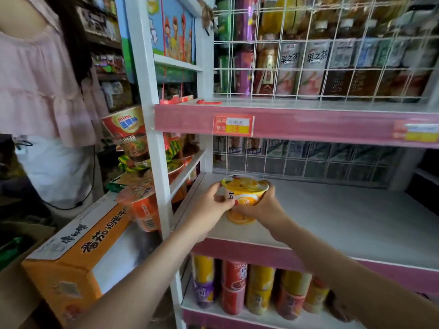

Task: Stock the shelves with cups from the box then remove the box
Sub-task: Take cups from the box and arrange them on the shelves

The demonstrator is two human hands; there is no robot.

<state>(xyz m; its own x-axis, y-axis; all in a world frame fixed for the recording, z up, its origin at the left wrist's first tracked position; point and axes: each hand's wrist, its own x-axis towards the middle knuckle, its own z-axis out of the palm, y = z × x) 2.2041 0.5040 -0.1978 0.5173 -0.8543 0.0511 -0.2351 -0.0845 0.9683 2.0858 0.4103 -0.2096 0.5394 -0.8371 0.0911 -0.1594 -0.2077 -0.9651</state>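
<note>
A yellow and white fruit cup (244, 189) with an orange-printed lid is held just above the middle shelf (332, 214), near its left end. My left hand (211, 205) grips its left side and my right hand (263, 205) grips its right side and bottom. A second cup (240, 218), partly hidden by my hands, sits on the shelf directly below it. An orange and white cardboard box (78, 252) with printed characters stands at the lower left, beside the shelf's white post (154, 148).
A person in a pink top (40, 74) stands at the left. Bottles fill the top shelf behind a wire grid (308, 55). Tall snack cans (256, 288) line the bottom shelf. Noodle cups (133, 148) are stacked on the neighbouring rack, left of the post.
</note>
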